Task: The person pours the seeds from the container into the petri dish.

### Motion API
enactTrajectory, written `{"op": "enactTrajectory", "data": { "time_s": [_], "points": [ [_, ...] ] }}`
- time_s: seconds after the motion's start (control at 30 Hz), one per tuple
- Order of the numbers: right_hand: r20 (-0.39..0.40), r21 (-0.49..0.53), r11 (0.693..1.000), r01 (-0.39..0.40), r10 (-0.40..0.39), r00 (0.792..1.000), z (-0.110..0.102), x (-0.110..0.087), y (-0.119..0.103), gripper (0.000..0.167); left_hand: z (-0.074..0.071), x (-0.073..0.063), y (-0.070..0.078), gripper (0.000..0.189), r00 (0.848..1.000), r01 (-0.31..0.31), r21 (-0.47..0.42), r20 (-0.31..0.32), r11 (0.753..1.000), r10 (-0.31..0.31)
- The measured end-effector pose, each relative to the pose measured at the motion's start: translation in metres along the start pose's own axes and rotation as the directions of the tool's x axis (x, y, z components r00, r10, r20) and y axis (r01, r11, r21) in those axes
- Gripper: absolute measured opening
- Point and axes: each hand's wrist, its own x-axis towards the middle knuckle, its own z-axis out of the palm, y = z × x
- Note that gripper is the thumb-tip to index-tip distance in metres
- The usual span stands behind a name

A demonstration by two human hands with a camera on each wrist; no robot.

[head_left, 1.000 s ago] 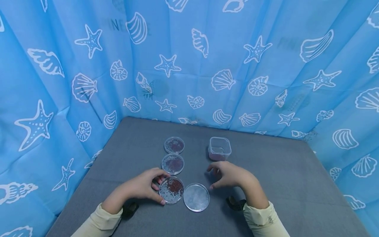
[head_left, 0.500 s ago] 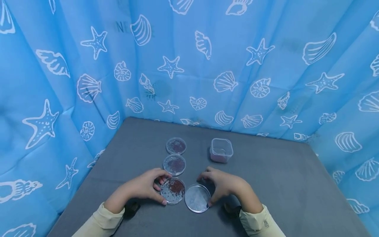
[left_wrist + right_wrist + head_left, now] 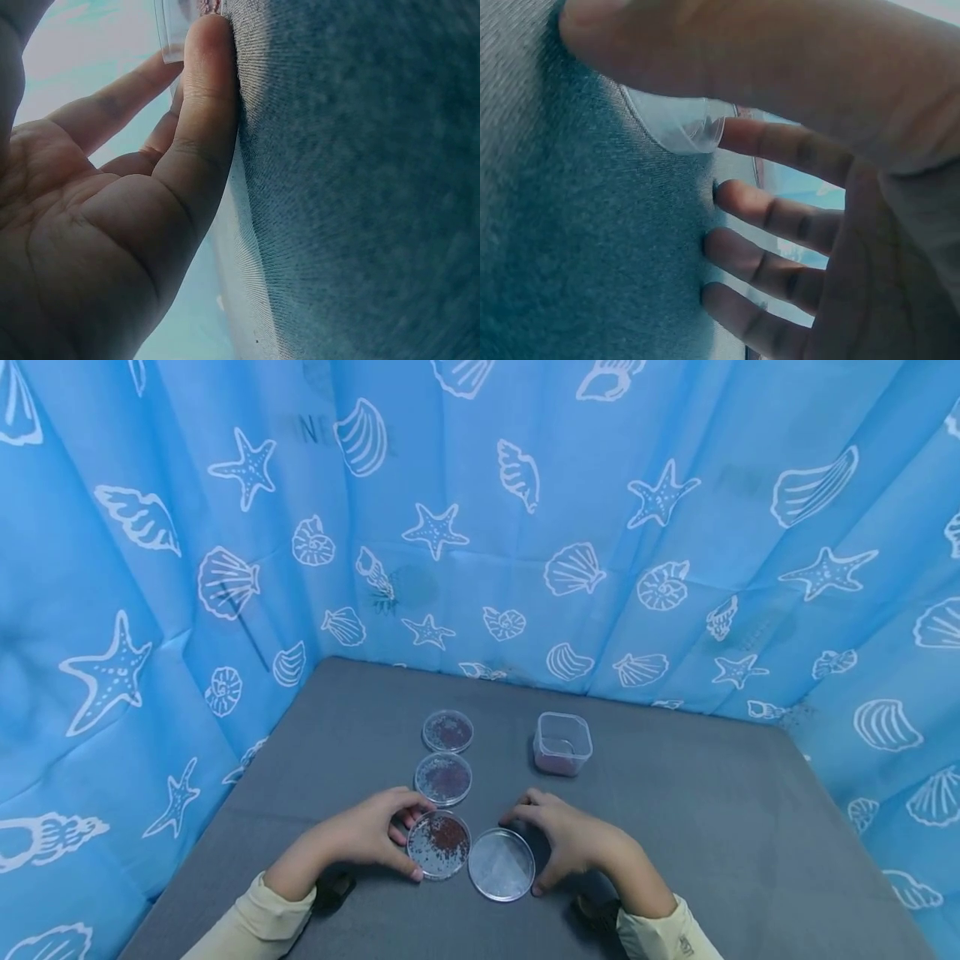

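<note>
My left hand (image 3: 378, 837) holds the left side of a clear petri dish (image 3: 438, 865) with reddish-brown granules in it, thumb at the near edge and fingers at the far edge. In the left wrist view the thumb (image 3: 206, 82) lies along its wall, on the cloth. An empty clear petri dish (image 3: 501, 865), lid or base I cannot tell, lies flat just right of the filled one. Curved round its right side, my right hand (image 3: 570, 843) has thumb and index finger at the rim. The right wrist view shows the index fingertip touching the dish wall (image 3: 679, 127).
Two more petri dishes with dark contents, a middle one (image 3: 443, 779) and a far one (image 3: 447, 732), line up behind the filled dish. A clear square tub (image 3: 562, 743) with reddish material stands at the back right. Grey cloth (image 3: 712, 827) covers the table; a blue shell-patterned curtain (image 3: 480, 568) surrounds it.
My right hand has come left from beside the tub to the empty petri dish and now stays round its rim. The left hand keeps its hold. The head view has shifted slightly.
</note>
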Motion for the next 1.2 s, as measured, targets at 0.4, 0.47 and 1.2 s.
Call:
{"op": "enactTrajectory", "data": {
  "time_s": [0.4,0.47,1.2],
  "points": [
    [0.001,0.004,1.000,-0.010,0.010,1.000,-0.0014,-0.0005,-0.0006,0.082,0.0009,0.0002,0.0017,0.082,1.000,0.008,0.000,-0.007,1.000,-0.008],
    [-0.001,0.002,1.000,-0.011,0.011,1.000,-0.0008,-0.0001,-0.0004,0.082,0.0009,-0.0002,0.0017,0.082,1.000,0.008,-0.001,-0.006,1.000,-0.008],
    [0.005,0.054,0.996,0.067,-0.067,0.998,-0.0072,-0.0061,0.0011,0.077,0.0014,0.0001,0.0005,0.082,1.000,-0.027,0.008,-0.008,1.000,0.027]
  ]
}}
